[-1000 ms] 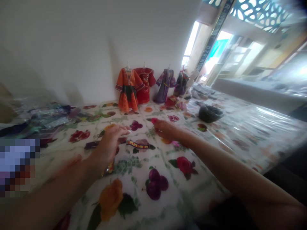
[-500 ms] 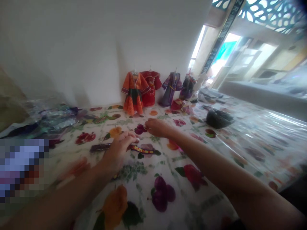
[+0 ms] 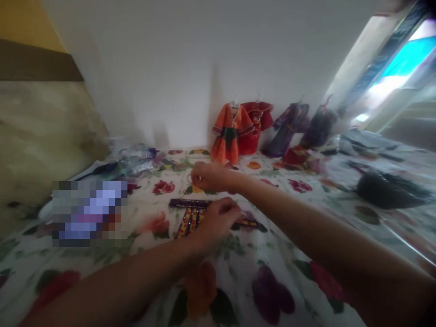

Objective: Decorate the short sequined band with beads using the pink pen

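Note:
My left hand (image 3: 220,220) rests low over the cloth-covered table, fingers bent and pressed on a small dark piece of patterned fabric (image 3: 192,219). A plain dark band runs along the fabric's top edge, and yellow-and-red stripes hang below it. Part of a narrow patterned strip (image 3: 250,223) emerges to the right of the hand. Beyond it, my right hand (image 3: 209,177) is raised with fingers curled together. A thin pale loop shows at these fingers; blur hides what it is.
Doll-sized dresses, an orange one (image 3: 226,134) and a red one (image 3: 254,129) among them, stand against the wall. Plastic-wrapped material (image 3: 136,161) lies at left, beside a pixelated patch. A black bundle (image 3: 388,188) sits on the fruit-printed tablecloth (image 3: 238,272) at right.
The view has turned left. My right hand has crossed leftward past my left hand, which stays by the fabric. More of the striped cloth shows now.

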Demonstrator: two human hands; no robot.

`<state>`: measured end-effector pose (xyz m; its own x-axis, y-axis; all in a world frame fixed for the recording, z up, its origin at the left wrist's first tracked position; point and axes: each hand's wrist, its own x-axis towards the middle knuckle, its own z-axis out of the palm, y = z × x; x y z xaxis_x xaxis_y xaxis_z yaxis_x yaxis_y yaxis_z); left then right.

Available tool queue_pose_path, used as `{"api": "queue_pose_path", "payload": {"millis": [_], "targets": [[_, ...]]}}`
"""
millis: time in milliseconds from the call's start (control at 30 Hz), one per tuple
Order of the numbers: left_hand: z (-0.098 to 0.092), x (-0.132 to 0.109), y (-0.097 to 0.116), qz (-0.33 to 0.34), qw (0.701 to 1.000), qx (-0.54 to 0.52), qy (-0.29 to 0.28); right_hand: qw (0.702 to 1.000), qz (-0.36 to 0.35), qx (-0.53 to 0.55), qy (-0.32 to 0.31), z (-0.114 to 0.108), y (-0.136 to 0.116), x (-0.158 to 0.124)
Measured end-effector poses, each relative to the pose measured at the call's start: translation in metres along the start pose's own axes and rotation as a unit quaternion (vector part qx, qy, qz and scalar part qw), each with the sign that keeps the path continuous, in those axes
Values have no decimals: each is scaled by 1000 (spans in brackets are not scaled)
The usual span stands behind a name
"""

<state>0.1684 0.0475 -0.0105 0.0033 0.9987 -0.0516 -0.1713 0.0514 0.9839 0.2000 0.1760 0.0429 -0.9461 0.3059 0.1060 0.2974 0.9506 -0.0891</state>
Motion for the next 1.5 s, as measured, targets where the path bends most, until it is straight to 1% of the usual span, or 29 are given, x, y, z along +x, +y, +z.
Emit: {"api": "queue_pose_path", "payload": {"millis": [100,200,267,333,400,433,500,567,600,667,700,733,800,867,933,1100,1233,1367,1500], "targets": [[-1,1,-5,3,1000,-1,0,998,-47,12,-27,11,-14,37],[-1,2,-9,13,1000,-2,3,995,-78,25,-54,24,-22,66],[-2,3,-11,17,1000,1,6,993,-88,37,-67,27,-24,76],[-3,4,-12,21,1000,11,15,993,-88,50,-67,21,-25,76],[-5,4,-12,25,999,23,24,994,-75,64,-47,6,-22,61],[-5,4,-11,25,999,26,25,995,-62,70,-30,-4,-19,47],[-6,4,-9,21,999,26,20,996,-34,83,-2,-21,-11,5],[-6,3,-7,17,1000,21,15,995,7,90,28,-31,-5,-50],[-7,3,-6,18,1000,18,15,993,28,104,48,-32,-5,-79],[-8,4,-4,20,1000,13,18,988,60,115,78,-26,-11,-134],[-8,4,-4,19,1000,12,18,987,76,123,71,-20,-16,-157],[-9,4,-3,17,1000,10,20,986,102,125,49,-12,-23,-176],[-11,5,-1,11,1000,5,24,985,125,122,9,4,-36,-201],[-13,5,2,6,999,-1,36,986,126,107,-2,16,-45,-211],[-14,6,7,-3,999,-7,52,988,125,96,0,22,-47,-214],[-15,8,21,-35,995,-46,87,990,110,88,30,24,-37,-218],[-19,13,26,-42,989,-86,109,988,111,92,59,28,-33,-222],[-28,18,31,-35,982,-116,147,988,106,100,54,28,-33,-223],[-36,21,38,-8,977,-126,171,988,103,109,45,25,-32,-225]]}}
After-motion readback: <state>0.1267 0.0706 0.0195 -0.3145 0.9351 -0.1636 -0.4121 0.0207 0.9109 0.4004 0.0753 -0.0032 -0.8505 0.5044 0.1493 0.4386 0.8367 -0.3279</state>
